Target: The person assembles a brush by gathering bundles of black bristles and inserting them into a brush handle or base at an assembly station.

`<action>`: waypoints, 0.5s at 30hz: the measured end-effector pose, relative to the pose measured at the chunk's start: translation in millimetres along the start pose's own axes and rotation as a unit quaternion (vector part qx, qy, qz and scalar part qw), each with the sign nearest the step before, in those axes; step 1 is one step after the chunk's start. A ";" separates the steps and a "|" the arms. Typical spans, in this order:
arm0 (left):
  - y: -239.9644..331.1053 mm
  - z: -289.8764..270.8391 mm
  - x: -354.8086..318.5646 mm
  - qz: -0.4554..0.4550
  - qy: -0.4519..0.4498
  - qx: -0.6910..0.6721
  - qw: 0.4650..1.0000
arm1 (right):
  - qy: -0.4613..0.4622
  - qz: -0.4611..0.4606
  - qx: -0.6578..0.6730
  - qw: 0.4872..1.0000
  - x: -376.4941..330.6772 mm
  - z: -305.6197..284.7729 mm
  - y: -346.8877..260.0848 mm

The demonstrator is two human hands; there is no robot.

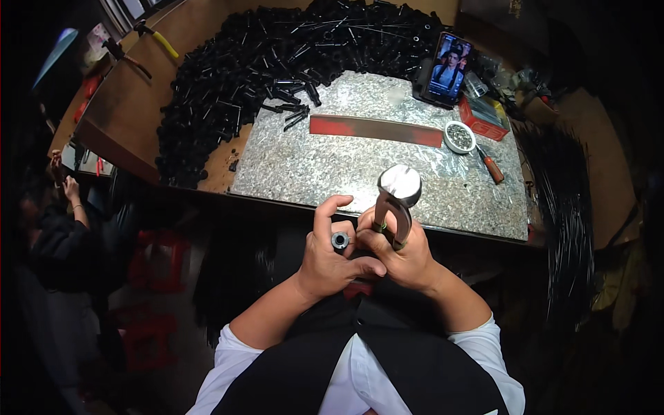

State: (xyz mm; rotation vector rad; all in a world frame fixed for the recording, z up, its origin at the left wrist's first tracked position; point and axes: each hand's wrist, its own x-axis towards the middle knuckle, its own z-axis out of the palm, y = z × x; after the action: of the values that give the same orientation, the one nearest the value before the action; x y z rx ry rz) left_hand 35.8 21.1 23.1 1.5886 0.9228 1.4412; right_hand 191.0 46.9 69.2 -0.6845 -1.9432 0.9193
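My left hand point(319, 266) is closed around a small black tubular part point(339, 240), its round hollow end facing up. The index finger is raised and bent, and the thumb points toward my right hand point(409, 257). That right hand grips a pair of end-cutting pincers point(400, 185) by the handles, with the broad shiny head upward. Both hands are close together just off the near edge of a speckled stone slab point(277, 166). The lower part of the pincers' handles is hidden by my fingers.
Black tubular parts point(221, 90) are heaped behind and left of the slab. On it lie a red-brown bar point(373, 131), a white cup point(459, 137) of small metal pieces and a screwdriver point(492, 168). A phone point(448, 70) stands behind. Black strands point(564, 207) hang right; a person point(69, 228) is left.
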 end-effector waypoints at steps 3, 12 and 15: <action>1.9 -3.5 -1.0 0.025 0.000 0.012 1.000 | -0.014 -0.031 -0.006 0.999 -2.4 3.7 3.9; 8.9 -26.1 -11.0 0.098 -0.037 0.174 0.979 | -0.021 -0.062 -0.020 0.998 -2.6 27.2 4.1; 5.3 -25.3 -19.9 0.066 -0.019 0.139 0.988 | -0.029 -0.011 0.011 0.999 -4.8 29.3 2.4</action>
State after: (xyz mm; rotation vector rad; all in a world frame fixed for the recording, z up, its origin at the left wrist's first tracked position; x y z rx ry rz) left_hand 8.9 2.9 20.7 1.9072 1.0476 1.4128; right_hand 168.1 34.8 54.4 -0.6279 -1.9852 0.9547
